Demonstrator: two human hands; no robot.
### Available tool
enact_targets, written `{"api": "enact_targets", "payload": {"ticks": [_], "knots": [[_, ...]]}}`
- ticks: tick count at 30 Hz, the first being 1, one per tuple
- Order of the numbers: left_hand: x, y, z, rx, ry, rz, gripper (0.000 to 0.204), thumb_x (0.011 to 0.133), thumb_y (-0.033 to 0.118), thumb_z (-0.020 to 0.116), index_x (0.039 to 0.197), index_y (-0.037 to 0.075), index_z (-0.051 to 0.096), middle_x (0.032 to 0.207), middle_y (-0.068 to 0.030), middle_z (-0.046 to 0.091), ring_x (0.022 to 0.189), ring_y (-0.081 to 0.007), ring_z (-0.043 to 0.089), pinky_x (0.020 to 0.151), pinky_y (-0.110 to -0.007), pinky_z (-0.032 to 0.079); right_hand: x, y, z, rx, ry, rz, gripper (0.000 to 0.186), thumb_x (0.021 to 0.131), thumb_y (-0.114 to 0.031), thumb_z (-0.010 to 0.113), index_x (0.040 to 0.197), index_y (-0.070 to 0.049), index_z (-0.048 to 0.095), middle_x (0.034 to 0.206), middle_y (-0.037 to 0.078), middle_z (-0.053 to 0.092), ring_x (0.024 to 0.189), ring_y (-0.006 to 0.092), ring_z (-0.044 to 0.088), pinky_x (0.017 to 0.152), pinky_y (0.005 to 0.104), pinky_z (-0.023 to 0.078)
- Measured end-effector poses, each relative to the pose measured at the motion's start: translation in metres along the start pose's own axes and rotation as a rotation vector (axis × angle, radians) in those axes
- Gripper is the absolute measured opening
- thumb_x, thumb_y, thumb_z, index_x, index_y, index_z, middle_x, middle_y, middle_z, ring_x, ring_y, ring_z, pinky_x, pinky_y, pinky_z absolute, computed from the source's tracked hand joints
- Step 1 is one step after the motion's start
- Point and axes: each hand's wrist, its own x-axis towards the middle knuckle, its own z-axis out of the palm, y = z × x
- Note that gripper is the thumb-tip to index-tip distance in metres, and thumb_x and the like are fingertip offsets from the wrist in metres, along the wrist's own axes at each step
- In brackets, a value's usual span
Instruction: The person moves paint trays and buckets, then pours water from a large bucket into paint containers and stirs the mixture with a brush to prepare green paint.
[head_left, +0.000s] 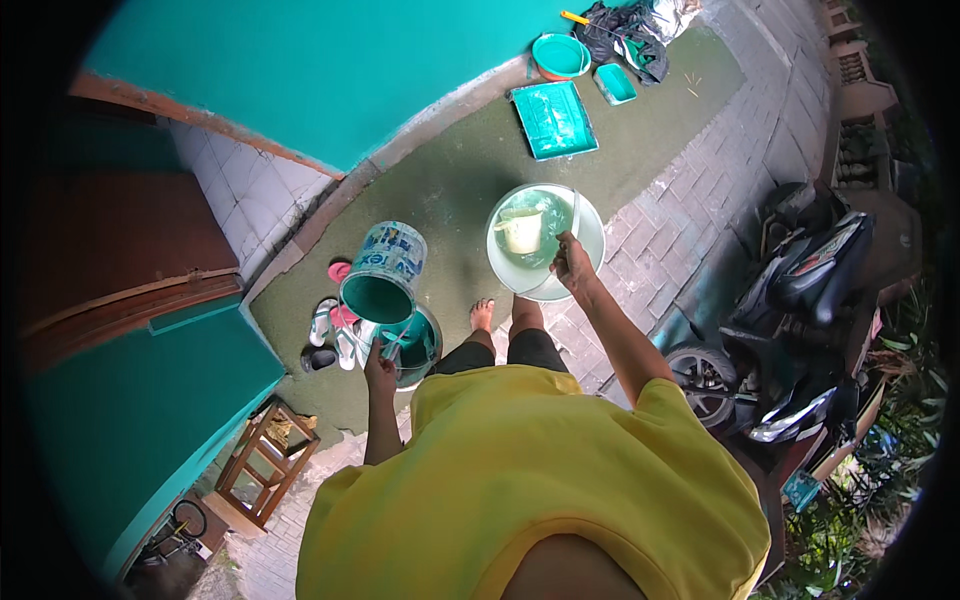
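Smooth pale plastic bucket [593, 225] mid-frame, paint-stained plastic pail [392, 250] left of centre, wet-looking glossy tray [555, 118] up top, matt yellow cloth shirt [560, 470] below, wooden stand [262, 478] lower left.

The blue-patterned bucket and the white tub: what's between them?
Just greenish floor lies between the blue-patterned bucket and the white tub, in the head view.

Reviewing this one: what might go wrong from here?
Greenish liquid in the white bucket could slosh over if the right hand tips it. That might splash the bare foot nearby. The tipped bucket, green inside, might drip onto the sandals beside it.
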Motion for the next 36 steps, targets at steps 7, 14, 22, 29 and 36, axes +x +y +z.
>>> {"api": "enact_targets", "payload": {"ticks": [7, 14, 22, 29, 36], "knots": [[0.013, 0.01, 0.083, -0.086, 0.178, 0.072, 0.028, 0.078, 0.037, 0.071, 0.085, 0.011, 0.063, 0.052, 0.0054, 0.033, 0.045, -0.0059, 0.035, 0.045, -0.021, 0.031, 0.147, -0.115, 0.166, -0.142, -0.187, 0.042, 0.021, 0.076, -0.022, 0.057, 0.066, -0.015, 0.04, 0.056, -0.002, 0.03, 0.044, 0.0124, 0.03, 0.046, 0.0311, 0.033], [0.036, 0.004, 0.153, -0.18, 0.194, 0.014, 0.036, 0.075, 0.037, 0.074, 0.097, 0.011, 0.061, 0.057, 0.0042, 0.037, 0.054, -0.0075, 0.04, 0.057, -0.024, 0.037, 0.271, -0.147, 0.292, -0.316, -0.193, 0.058, 0.018, 0.075, -0.021, 0.06, 0.07, -0.009, 0.048, 0.058, 0.001, 0.038, 0.046, 0.0126, 0.038, 0.043, 0.0309, 0.034], [0.056, 0.019, 0.229, -0.257, 0.199, -0.041, 0.031, 0.08, 0.032, 0.07, 0.097, 0.01, 0.057, 0.059, 0.0039, 0.039, 0.057, -0.0095, 0.043, 0.071, -0.03, 0.04, 0.34, -0.168, 0.388, -0.474, -0.391, 0.0, 0.023, 0.074, -0.025, 0.065, 0.074, -0.006, 0.051, 0.061, 0.001, 0.042, 0.05, 0.0107, 0.041, 0.044, 0.028, 0.034], [0.065, 0.013, 0.295, -0.166, 0.18, -0.041, 0.031, 0.081, 0.035, 0.068, 0.099, 0.011, 0.058, 0.06, 0.0045, 0.039, 0.062, -0.0086, 0.042, 0.074, -0.028, 0.037, 0.408, -0.198, 0.339, -1.029, -0.011, -0.444, 0.032, 0.073, -0.018, 0.061, 0.1, -0.003, 0.055, 0.081, 0.013, 0.06, 0.068, 0.0259, 0.059, 0.063, 0.0394, 0.048], [0.049, -0.01, 0.327, -0.078, 0.148, 0.079, 0.026, 0.084, 0.032, 0.065, 0.094, 0.008, 0.062, 0.062, 0.0052, 0.042, 0.062, -0.0079, 0.043, 0.066, -0.024, 0.037, 0.407, -0.289, 0.213, -1.445, 0.077, -0.695, 0.045, 0.073, -0.025, 0.065, 0.111, -0.006, 0.05, 0.102, 0.016, 0.057, 0.095, 0.032, 0.057, 0.08, 0.0422, 0.046]]}}
